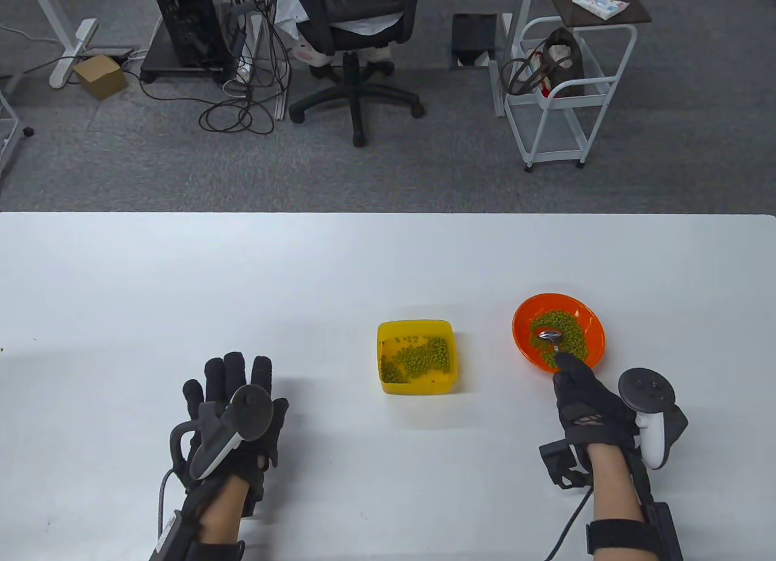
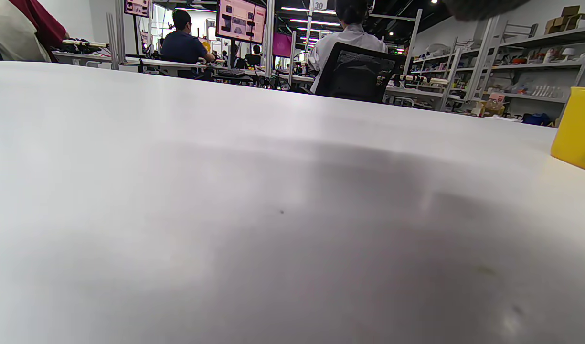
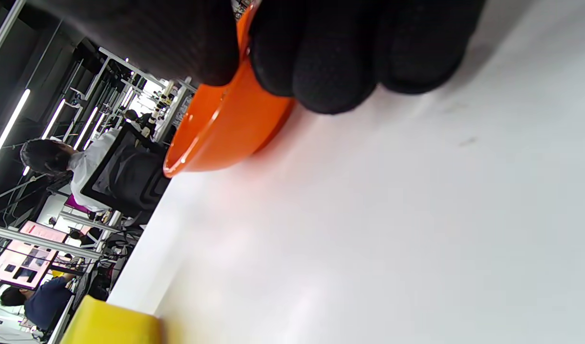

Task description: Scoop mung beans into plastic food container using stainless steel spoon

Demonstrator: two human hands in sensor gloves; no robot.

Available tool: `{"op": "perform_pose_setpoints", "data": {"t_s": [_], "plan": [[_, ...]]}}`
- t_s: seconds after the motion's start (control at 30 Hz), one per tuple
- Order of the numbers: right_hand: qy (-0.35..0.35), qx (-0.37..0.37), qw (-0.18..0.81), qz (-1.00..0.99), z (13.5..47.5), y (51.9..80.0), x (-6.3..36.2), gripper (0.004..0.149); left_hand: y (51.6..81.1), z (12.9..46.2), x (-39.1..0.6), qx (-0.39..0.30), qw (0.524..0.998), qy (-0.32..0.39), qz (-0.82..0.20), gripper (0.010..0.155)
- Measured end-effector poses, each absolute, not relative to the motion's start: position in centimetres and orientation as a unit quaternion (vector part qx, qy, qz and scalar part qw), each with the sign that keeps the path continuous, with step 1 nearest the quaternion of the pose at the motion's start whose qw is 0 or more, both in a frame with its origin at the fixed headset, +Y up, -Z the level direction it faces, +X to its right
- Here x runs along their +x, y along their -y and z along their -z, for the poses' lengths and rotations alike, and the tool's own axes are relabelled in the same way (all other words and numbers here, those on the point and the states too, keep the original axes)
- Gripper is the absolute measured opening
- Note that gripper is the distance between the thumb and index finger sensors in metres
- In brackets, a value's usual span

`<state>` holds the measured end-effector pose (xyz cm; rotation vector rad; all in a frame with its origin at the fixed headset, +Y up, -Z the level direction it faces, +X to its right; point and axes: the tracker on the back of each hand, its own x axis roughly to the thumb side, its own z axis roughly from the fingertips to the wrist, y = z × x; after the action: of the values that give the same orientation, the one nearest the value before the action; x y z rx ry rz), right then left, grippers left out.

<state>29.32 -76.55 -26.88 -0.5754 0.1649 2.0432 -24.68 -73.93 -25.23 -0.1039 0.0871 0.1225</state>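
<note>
An orange bowl (image 1: 591, 333) with mung beans (image 1: 573, 339) stands on the white table at the right. My right hand (image 1: 582, 397) holds the stainless steel spoon (image 1: 550, 336) by its handle, with the spoon's bowl down among the beans. The orange bowl also shows in the right wrist view (image 3: 225, 134) under my gloved fingers (image 3: 335, 52). A yellow plastic food container (image 1: 416, 357) with some mung beans in it stands at the table's middle; its wall shows in the left wrist view (image 2: 579, 129). My left hand (image 1: 236, 415) lies flat on the table, empty, left of the container.
The white table (image 1: 242, 282) runs the full width of the view; its far edge lies beyond the bowl. Behind it on the floor are an office chair (image 1: 354, 45), a white wire cart (image 1: 564, 94) and cables.
</note>
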Motion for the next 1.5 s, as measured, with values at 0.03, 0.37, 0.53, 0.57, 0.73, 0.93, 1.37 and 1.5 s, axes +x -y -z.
{"op": "perform_pose_setpoints", "data": {"t_s": [0.03, 0.37, 0.53, 0.57, 0.73, 0.93, 1.37, 1.5], "plan": [[-0.069, -0.236, 0.485, -0.839, 26.9, 76.6, 29.3, 0.051, 73.9, 25.2, -24.7, -0.052, 0.996, -0.044, -0.061, 0.074], [-0.038, -0.276, 0.471, -0.837, 25.5, 74.5, 29.7, 0.067, 74.0, 25.2, -24.6, -0.054, 0.996, -0.043, -0.059, 0.074], [0.029, -0.228, 0.379, -0.896, 24.9, 72.1, 28.4, 0.072, 74.0, 25.2, -24.5, -0.053, 0.996, -0.041, -0.058, 0.074], [0.050, -0.217, 0.353, -0.909, 24.7, 71.4, 27.8, 0.073, 74.0, 25.2, -24.5, -0.053, 0.996, -0.040, -0.057, 0.074], [0.134, -0.128, 0.259, -0.948, 24.1, 68.8, 24.7, 0.079, 74.0, 25.2, -24.4, -0.053, 0.996, -0.039, -0.057, 0.074], [0.160, -0.025, 0.145, -0.976, 23.4, 67.5, 20.4, 0.078, 74.0, 25.3, -24.2, -0.050, 0.996, -0.034, -0.058, 0.074], [0.001, 0.056, 0.015, -0.998, 24.8, 70.7, 16.3, 0.080, 73.2, 24.8, -23.2, 0.023, 0.997, -0.007, -0.076, 0.072], [-0.008, 0.051, 0.005, -0.999, 25.0, 71.0, 16.3, 0.080, 73.3, 24.8, -23.3, 0.024, 0.996, -0.005, -0.081, 0.073]]}}
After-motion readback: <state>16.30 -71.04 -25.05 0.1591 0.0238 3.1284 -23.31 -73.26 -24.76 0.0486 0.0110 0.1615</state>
